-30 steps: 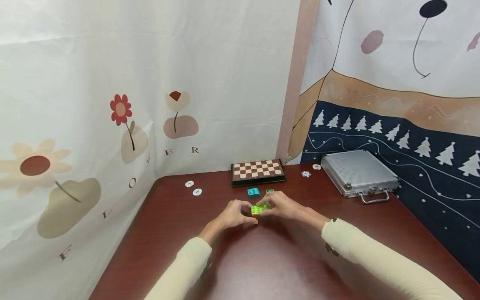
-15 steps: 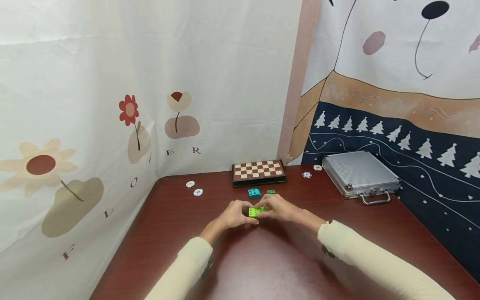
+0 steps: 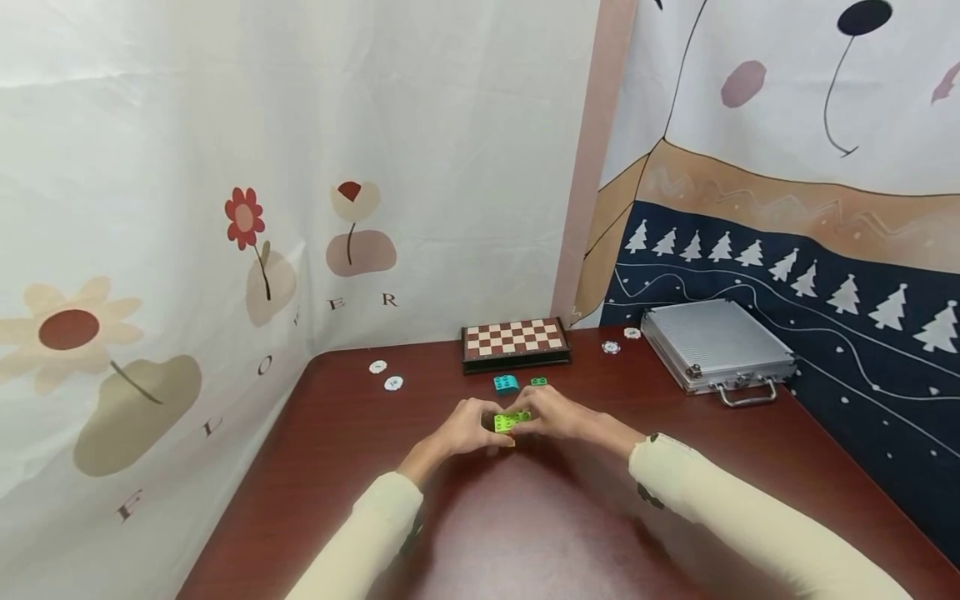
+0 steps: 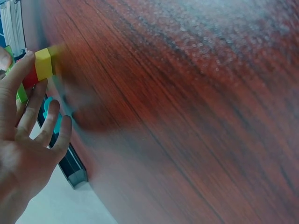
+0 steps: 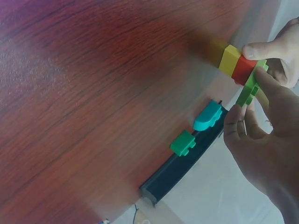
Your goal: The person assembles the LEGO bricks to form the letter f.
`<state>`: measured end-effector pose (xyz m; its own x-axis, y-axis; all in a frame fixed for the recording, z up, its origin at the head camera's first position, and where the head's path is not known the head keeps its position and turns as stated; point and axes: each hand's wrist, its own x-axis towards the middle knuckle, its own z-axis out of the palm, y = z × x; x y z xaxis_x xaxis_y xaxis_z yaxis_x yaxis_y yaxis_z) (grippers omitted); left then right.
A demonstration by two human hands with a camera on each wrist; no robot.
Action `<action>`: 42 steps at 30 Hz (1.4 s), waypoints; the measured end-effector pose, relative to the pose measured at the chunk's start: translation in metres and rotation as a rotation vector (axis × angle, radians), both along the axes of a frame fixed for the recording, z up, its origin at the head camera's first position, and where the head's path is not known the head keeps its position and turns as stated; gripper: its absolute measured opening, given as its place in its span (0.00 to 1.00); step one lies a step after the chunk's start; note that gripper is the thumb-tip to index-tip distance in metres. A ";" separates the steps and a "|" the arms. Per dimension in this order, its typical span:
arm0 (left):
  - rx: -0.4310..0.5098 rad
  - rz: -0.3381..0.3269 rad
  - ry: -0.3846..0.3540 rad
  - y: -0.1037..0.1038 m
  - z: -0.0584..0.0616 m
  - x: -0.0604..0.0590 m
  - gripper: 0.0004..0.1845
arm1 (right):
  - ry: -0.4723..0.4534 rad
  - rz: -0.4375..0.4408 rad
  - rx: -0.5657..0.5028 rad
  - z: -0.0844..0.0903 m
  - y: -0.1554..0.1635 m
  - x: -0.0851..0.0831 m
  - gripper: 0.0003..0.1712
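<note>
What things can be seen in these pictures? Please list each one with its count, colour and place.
brick stack: one; yellow, red, light green on top; held between both hands at the table's middle
curved brick: one, teal, loose behind the hands
small brick: one, green, right of the curved brick
chessboard: one, brown and cream, at the back edge
chips: four, white; two back left, two between chessboard and case
case: one, silver, back right
table: one, dark red wood
left hand: holds the stack
right hand: pinches the stack
</note>
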<state>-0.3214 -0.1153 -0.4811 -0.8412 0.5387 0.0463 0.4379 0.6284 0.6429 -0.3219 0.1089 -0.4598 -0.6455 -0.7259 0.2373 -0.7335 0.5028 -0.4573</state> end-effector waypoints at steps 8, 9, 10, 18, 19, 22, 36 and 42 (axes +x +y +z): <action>-0.022 -0.001 0.001 -0.003 0.001 -0.004 0.19 | -0.007 -0.032 -0.014 -0.002 -0.002 0.001 0.17; -0.022 0.000 -0.004 -0.003 0.001 -0.004 0.19 | -0.002 -0.040 -0.016 -0.003 -0.002 0.002 0.17; -0.023 0.001 -0.008 -0.003 0.001 -0.004 0.19 | 0.006 -0.046 -0.019 -0.004 -0.001 0.002 0.17; -0.021 -0.005 -0.013 -0.001 -0.001 -0.002 0.18 | 0.026 -0.064 -0.052 -0.012 0.002 0.006 0.17; -0.023 -0.007 -0.008 -0.001 -0.001 -0.002 0.18 | 0.021 -0.064 -0.060 -0.012 0.003 0.005 0.18; -0.026 -0.008 0.001 -0.002 0.000 -0.002 0.18 | 0.016 -0.062 -0.080 -0.008 0.005 0.002 0.19; -0.037 0.057 -0.008 -0.016 0.002 -0.003 0.24 | 0.023 -0.277 -0.066 0.003 0.041 -0.034 0.15; -0.040 0.082 0.018 -0.026 0.002 -0.007 0.22 | 0.008 -0.343 -0.035 -0.010 0.050 -0.049 0.16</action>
<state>-0.3284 -0.1415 -0.4795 -0.8818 0.4697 0.0417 0.3952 0.6878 0.6088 -0.3713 0.1587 -0.4696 -0.8489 -0.4580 0.2637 -0.5276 0.7053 -0.4735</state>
